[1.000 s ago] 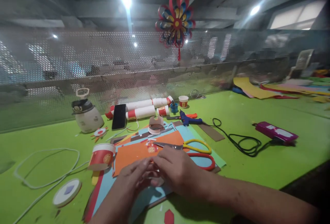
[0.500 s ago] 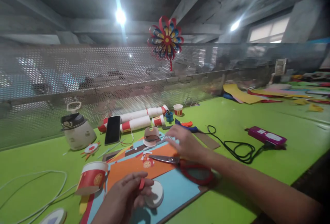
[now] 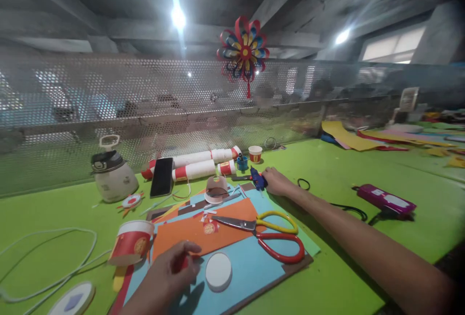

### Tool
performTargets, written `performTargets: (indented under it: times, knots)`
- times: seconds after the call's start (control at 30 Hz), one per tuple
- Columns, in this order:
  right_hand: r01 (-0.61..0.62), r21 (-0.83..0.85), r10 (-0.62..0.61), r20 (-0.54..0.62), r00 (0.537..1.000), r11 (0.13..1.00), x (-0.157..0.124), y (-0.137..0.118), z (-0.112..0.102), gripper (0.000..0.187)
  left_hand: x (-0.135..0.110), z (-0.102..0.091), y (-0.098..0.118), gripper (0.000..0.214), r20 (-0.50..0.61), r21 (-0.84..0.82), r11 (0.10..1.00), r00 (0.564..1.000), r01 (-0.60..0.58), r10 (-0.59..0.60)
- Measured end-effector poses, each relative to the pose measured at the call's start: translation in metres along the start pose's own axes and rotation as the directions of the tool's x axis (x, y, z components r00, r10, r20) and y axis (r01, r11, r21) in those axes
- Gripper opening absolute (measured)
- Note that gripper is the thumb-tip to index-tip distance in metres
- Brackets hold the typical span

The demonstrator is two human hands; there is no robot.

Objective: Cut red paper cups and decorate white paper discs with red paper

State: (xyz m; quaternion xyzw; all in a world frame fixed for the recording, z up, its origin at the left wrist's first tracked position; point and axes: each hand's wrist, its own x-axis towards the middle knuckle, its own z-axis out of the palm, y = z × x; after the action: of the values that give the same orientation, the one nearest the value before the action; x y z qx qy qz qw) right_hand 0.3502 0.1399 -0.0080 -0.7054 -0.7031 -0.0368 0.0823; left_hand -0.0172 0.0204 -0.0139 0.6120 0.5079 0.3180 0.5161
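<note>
My right hand (image 3: 278,181) reaches across the table, its fingers wrapped around a blue glue gun (image 3: 257,178). In the lower middle, my left hand (image 3: 165,276) is curled with a small red piece (image 3: 180,262) between thumb and fingers. Just right of it a white round disc (image 3: 218,271) lies on light blue paper (image 3: 250,266). Scissors (image 3: 250,226) with one yellow and one red handle lie partly open on orange paper (image 3: 181,240). Beyond them is a cut paper cup piece (image 3: 217,190), near small white scraps. A red and white paper cup (image 3: 131,242) lies tilted at the left.
A phone (image 3: 162,177), rolled cup tubes (image 3: 194,171) and a bottle (image 3: 114,179) line the back, before a perforated metal screen (image 3: 163,107). A purple box (image 3: 385,200) with black cable sits right. White cord (image 3: 90,237) loops at left. A paper flower (image 3: 246,52) hangs above.
My right hand has moved from above the scissors to the glue gun and taken hold of it. My left hand has drawn slightly left, off the white disc, still pinching the red piece.
</note>
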Motion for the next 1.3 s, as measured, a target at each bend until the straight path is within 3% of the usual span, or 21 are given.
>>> performTargets:
  times: [0.17,0.33,0.5,0.7,0.87,1.0,1.13,1.2,1.3]
  knots:
    - [-0.049,0.070,0.050,-0.018,0.999,0.996,0.004,0.009,0.004,0.033,-0.016,0.009,0.010,0.058,0.045,0.356,0.933,0.998,-0.048,0.035]
    - [-0.108,0.175,0.111,-0.009,0.994,0.979,0.009,0.022,-0.005,0.032,-0.029,0.016,0.029,0.054,0.091,0.553,0.830,0.996,-0.071,0.024]
    - [-0.115,0.308,0.116,0.013,0.993,0.945,0.006,0.028,-0.009,0.032,-0.033,0.018,0.039,0.048,0.109,0.561,0.824,0.994,-0.076,0.018]
    - [-0.097,0.480,0.115,-0.008,0.993,0.872,0.002,0.020,-0.004,0.032,-0.029,0.016,0.032,0.048,0.133,0.560,0.822,0.991,-0.104,0.035]
    - [-0.045,0.655,0.112,-0.060,0.992,0.754,-0.008,0.013,-0.025,0.031,-0.027,0.012,0.026,0.051,0.141,0.568,0.816,0.990,-0.104,0.028]
    - [0.073,0.792,-0.027,-0.071,0.997,0.606,-0.041,0.003,-0.055,0.032,-0.030,0.010,0.026,0.057,0.155,0.569,0.814,0.987,-0.119,0.037]
    - [0.153,0.870,-0.215,-0.056,0.975,0.469,-0.085,-0.020,-0.081,0.050,-0.032,0.010,0.030,0.066,0.176,0.631,0.763,0.984,-0.138,0.033]
    - [0.160,0.877,-0.308,-0.014,0.951,0.453,-0.104,-0.034,-0.090,0.047,-0.032,0.010,0.032,0.064,0.189,0.656,0.737,0.981,-0.163,0.049]
    - [0.203,0.827,-0.507,0.112,0.855,0.524,-0.125,-0.051,-0.095,0.043,-0.031,0.011,0.032,0.060,0.192,0.684,0.707,0.979,-0.182,0.066]
